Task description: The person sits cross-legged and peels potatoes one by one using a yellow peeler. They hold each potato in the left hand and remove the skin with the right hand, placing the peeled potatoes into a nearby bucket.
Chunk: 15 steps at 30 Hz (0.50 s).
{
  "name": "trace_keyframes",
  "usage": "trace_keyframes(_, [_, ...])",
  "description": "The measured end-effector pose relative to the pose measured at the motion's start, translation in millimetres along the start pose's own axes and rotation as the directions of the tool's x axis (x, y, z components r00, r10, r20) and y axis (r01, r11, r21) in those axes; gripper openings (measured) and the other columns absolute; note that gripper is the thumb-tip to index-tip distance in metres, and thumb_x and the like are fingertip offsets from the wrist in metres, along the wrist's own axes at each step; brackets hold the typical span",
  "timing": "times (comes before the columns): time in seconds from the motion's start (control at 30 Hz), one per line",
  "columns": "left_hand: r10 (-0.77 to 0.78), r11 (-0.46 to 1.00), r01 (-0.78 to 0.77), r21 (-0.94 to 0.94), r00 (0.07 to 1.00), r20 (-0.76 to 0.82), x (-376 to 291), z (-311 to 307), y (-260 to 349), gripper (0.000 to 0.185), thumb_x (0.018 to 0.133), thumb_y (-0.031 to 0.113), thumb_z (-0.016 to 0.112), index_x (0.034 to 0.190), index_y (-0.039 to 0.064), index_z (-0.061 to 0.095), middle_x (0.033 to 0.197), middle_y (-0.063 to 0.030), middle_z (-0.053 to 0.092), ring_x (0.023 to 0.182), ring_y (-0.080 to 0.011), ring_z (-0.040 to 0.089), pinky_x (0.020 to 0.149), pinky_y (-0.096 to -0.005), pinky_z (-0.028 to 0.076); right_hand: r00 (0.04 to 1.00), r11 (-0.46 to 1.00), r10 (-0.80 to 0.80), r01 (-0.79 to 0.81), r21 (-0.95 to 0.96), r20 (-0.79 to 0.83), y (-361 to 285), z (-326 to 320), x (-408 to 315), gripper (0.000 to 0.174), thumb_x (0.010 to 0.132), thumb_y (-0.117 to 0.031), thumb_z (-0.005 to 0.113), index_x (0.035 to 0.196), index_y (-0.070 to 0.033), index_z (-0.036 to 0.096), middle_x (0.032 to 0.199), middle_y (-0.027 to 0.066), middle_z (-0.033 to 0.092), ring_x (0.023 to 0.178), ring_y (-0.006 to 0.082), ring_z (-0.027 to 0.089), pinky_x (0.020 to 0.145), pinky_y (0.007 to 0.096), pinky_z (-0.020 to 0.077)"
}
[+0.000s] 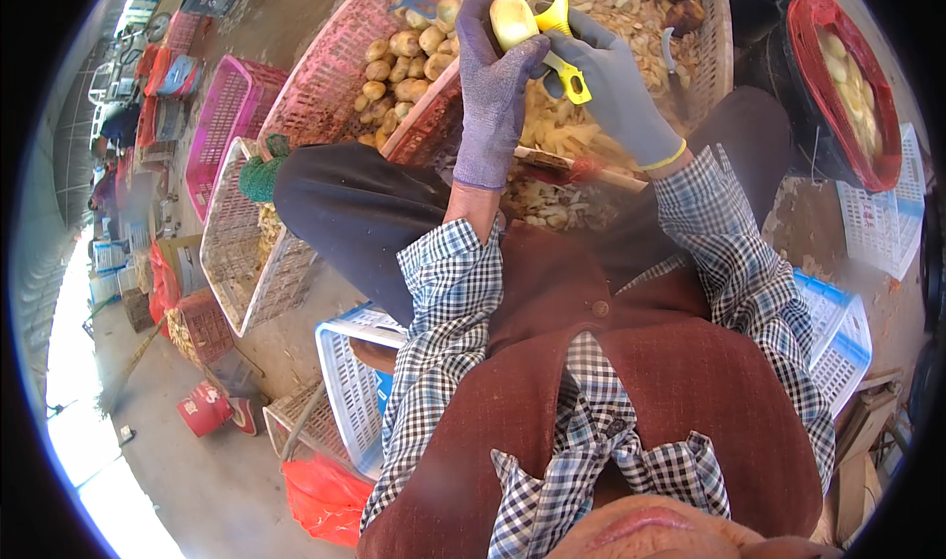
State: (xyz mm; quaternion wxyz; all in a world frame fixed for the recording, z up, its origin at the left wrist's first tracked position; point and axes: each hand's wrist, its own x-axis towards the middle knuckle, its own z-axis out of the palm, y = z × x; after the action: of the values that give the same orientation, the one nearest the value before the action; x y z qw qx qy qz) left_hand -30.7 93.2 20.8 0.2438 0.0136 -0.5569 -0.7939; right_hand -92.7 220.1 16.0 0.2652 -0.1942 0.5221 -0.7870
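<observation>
My left hand [494,78], in a purple knit glove, holds a pale, peeled-looking potato [513,22] up in front of me. My right hand [607,67], in a grey glove with a yellow cuff edge, grips a yellow peeler [570,78] beside the potato. Both hands are raised over the baskets. Unpeeled brown potatoes [411,62] lie in the pink plastic basket [314,78] left of my hands. Peelings [565,126] fill the pale basket [723,49] beneath and beyond my right hand, where a knife [671,60] with a curved blade also lies.
A black bucket lined with a red mesh bag [802,63] holds pale peeled pieces at the right. A white crate [251,263] stands beside my left knee, with a magenta crate [222,134] behind it. Blue-and-white crates [347,381] flank me. More crates and people are far left.
</observation>
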Motion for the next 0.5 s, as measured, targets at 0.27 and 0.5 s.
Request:
trace_keyframes(0.27, [-0.036, 0.999, 0.036, 0.015, 0.999, -0.021, -5, 7, -8, 0.065, 0.082, -0.004, 0.069, 0.14, 0.006, 0.041, 0.123, -0.0087, 0.051, 0.111, -0.0163, 0.055, 0.091, -0.0287, 0.054, 0.999, 0.978, -0.031, 0.029, -0.206, -0.007, -4, -11, 2, 0.045, 0.095, -0.014, 0.065, 0.139, -0.007, 0.059, 0.097, 0.003, 0.07, 0.071, 0.0086, 0.065, 0.059, 0.0224, 0.0542])
trace_keyframes(0.5, [-0.154, 0.963, 0.125, -0.239, 0.982, -0.109, -3, -24, -9, 0.063, 0.082, -0.007, 0.058, 0.141, 0.008, 0.042, 0.116, -0.0136, 0.058, 0.101, -0.0298, 0.064, 0.084, -0.0428, 0.057, 0.889, 0.853, -0.416, 0.309, -0.421, -0.192, -69, -9, -3, 0.052, 0.093, -0.007, 0.069, 0.144, -0.011, 0.058, 0.095, -0.0023, 0.067, 0.065, 0.0009, 0.053, 0.054, 0.0179, 0.0425])
